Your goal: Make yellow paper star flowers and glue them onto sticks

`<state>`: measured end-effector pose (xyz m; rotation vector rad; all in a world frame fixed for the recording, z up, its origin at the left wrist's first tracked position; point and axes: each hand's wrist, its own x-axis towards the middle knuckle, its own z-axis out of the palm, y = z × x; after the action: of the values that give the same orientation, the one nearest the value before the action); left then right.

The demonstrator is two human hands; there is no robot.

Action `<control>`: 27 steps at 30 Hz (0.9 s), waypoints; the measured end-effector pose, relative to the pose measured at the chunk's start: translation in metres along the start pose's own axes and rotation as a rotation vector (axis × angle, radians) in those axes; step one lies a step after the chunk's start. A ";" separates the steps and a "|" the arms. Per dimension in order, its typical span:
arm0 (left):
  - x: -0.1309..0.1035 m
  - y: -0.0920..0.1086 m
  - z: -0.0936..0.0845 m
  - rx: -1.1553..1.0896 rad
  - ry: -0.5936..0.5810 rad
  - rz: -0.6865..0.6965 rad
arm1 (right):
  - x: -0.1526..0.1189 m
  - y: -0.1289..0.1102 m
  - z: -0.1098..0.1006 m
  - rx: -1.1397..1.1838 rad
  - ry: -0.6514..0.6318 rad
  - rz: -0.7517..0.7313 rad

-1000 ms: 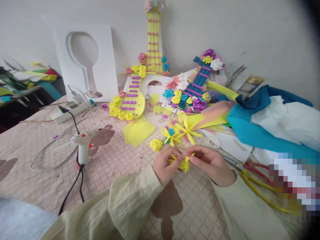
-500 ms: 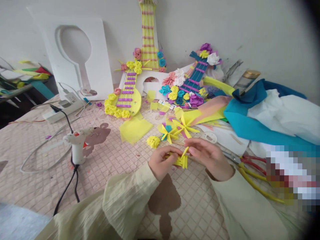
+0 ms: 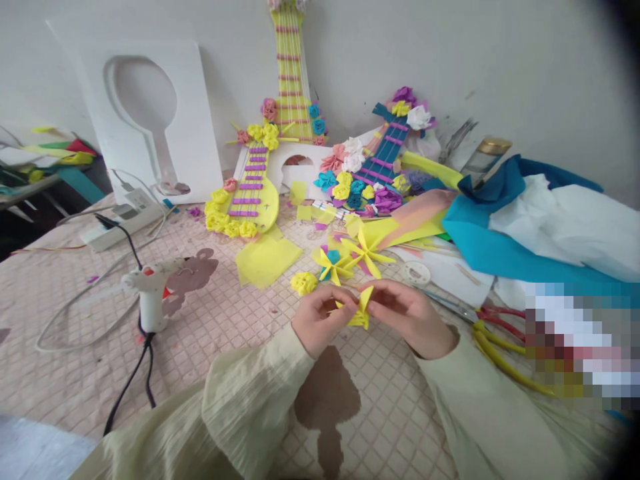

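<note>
Between my two hands, above the table's front middle, is a small folded yellow paper piece point(image 3: 358, 319). My left hand point(image 3: 320, 320) pinches its left side between thumb and fingers. At its right side my right hand point(image 3: 411, 317) is closed on an upright pointed flap. Just beyond my left hand lies a crumpled yellow paper flower point(image 3: 304, 283). Past my fingertips are yellow star-shaped paper pieces point(image 3: 369, 253), one with a teal centre. Flat yellow paper sheets point(image 3: 267, 259) lie farther left.
On the left are a white glue gun point(image 3: 151, 300) with cables and a power strip point(image 3: 123, 220). Decorated paper instruments point(image 3: 257, 200) lean at the back. Scissors point(image 3: 463, 310) and pliers with yellow handles point(image 3: 500, 357) lie right, below teal cloth-like paper point(image 3: 480, 243).
My right hand has moved slightly left and closer to my left hand. The yellow flap between them now stands more upright and looks wider. The view has shifted a little.
</note>
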<state>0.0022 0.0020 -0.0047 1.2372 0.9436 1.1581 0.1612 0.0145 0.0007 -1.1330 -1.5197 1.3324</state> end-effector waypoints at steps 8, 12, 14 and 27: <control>-0.002 -0.010 0.003 0.058 0.033 -0.036 | -0.002 0.000 0.002 0.005 -0.031 -0.006; -0.002 -0.006 0.002 0.069 0.048 -0.012 | -0.002 -0.001 0.002 0.005 -0.022 -0.005; -0.001 -0.004 0.002 0.060 0.059 0.006 | -0.002 -0.001 0.002 -0.002 -0.008 -0.006; -0.004 -0.006 0.000 0.176 0.037 0.259 | -0.005 -0.005 0.002 -0.128 -0.023 -0.187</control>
<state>0.0020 -0.0016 -0.0107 1.5186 0.9475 1.3252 0.1600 0.0085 0.0050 -1.0280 -1.7037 1.1398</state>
